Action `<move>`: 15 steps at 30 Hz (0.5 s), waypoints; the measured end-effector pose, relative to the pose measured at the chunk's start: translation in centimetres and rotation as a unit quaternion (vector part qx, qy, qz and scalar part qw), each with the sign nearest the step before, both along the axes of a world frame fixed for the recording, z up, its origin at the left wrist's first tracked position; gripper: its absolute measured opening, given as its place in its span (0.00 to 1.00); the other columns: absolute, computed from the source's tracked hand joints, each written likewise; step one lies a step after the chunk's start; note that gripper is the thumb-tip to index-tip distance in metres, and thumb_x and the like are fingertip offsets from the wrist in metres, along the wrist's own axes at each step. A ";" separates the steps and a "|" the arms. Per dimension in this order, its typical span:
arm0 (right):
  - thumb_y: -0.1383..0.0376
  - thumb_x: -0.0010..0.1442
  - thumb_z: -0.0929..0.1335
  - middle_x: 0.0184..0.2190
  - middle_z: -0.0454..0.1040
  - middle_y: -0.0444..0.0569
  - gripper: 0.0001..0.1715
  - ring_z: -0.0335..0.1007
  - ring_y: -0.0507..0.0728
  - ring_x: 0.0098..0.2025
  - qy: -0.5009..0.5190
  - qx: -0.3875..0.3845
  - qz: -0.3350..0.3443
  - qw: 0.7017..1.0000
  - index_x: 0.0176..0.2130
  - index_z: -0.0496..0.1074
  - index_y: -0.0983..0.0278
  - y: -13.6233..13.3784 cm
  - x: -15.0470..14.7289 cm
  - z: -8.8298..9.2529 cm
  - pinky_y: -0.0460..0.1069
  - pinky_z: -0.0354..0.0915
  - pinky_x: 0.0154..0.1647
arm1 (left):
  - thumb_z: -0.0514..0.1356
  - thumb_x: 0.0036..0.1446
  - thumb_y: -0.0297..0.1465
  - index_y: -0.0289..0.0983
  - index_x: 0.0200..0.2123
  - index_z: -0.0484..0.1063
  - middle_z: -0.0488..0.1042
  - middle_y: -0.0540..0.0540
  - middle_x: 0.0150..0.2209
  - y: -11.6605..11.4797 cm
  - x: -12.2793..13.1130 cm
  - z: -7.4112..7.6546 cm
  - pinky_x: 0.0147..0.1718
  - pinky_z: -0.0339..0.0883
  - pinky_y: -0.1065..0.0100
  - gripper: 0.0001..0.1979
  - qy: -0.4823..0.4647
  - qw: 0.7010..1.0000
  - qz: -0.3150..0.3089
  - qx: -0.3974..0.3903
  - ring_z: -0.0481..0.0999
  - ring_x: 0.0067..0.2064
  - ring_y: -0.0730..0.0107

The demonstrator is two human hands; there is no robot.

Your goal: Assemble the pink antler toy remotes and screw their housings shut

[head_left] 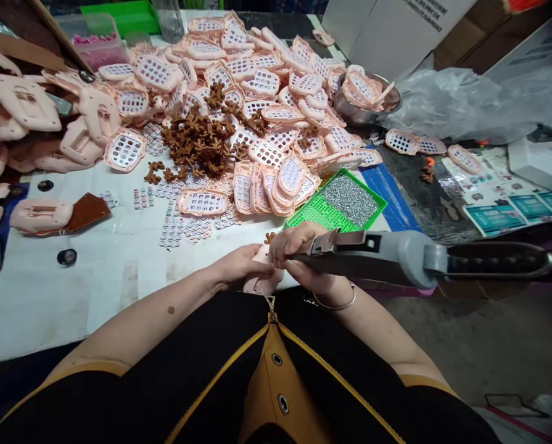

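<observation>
Close to my body, at the table's front edge, my left hand [241, 266] grips a pale pink plastic shell [263, 282]. My right hand [303, 253] is closed at the front end of a grey and black power screwdriver [372, 256], whose body extends to the right. Its tip is hidden by my fingers, over the shell. A small brown piece [269, 237] shows just above the shell. Beyond my right hand lies a green basket [303, 213] with many small metal screws [350, 196]. Several pink shells with white keypads [290, 176] are stacked behind it.
A large heap of pink keypad shells [261, 80] and a brown pile of small parts [199, 145] cover the table's middle. Pink backs [26, 102] lie left. A metal bowl [391, 98], plastic bags [479, 98] and boxes [396, 31] stand right.
</observation>
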State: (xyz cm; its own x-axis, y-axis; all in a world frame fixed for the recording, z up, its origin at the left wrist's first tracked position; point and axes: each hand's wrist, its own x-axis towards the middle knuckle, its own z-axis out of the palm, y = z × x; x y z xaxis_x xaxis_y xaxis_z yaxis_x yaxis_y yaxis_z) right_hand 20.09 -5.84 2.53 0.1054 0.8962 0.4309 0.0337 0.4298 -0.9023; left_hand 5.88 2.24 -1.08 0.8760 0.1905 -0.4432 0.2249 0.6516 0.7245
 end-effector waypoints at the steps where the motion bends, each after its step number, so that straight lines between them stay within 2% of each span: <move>1: 0.55 0.57 0.72 0.22 0.66 0.40 0.12 0.67 0.52 0.23 0.018 0.012 -0.006 1.000 0.37 0.69 0.59 -0.1 0.0 0.0 0.48 0.64 0.23 | 0.73 0.42 0.34 0.32 0.34 0.74 0.75 0.48 0.30 -0.1 0.0 0.3 0.37 0.63 0.68 0.18 0.013 1.000 0.001 -0.017 0.72 0.33 0.70; 5: 0.56 0.59 0.70 0.22 0.65 0.39 0.18 0.66 0.52 0.23 0.038 0.032 -0.042 0.998 0.47 0.68 0.59 -0.2 0.3 -0.3 0.50 0.66 0.25 | 0.73 0.39 0.36 0.32 0.26 0.71 0.70 0.51 0.21 -0.4 0.1 0.8 0.28 0.58 0.70 0.17 0.082 0.996 0.008 -0.037 0.67 0.24 0.75; 10: 0.57 0.59 0.70 0.23 0.65 0.40 0.18 0.66 0.52 0.24 0.022 0.062 -0.035 0.997 0.48 0.68 0.57 0.1 0.7 -0.9 0.49 0.66 0.25 | 0.71 0.40 0.35 0.33 0.24 0.70 0.69 0.51 0.19 -0.7 0.3 0.4 0.24 0.55 0.71 0.15 0.132 0.991 0.022 -0.006 0.65 0.22 0.75; 15: 0.60 0.59 0.70 0.23 0.66 0.39 0.17 0.67 0.52 0.24 0.027 0.056 -0.018 0.998 0.47 0.67 0.58 -0.1 0.7 -0.7 0.49 0.66 0.25 | 0.72 0.39 0.36 0.34 0.23 0.71 0.70 0.51 0.20 -0.9 0.3 0.2 0.25 0.56 0.72 0.15 0.132 0.991 0.019 -0.003 0.67 0.23 0.75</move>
State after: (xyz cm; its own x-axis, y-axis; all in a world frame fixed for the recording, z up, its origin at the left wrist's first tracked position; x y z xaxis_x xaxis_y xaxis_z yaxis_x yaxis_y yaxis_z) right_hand 20.82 -5.90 1.87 0.1617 0.8376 0.5218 0.0037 0.5283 -0.8491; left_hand 6.21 1.38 -0.91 0.7213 0.2175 -0.6576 0.3825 0.6664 0.6400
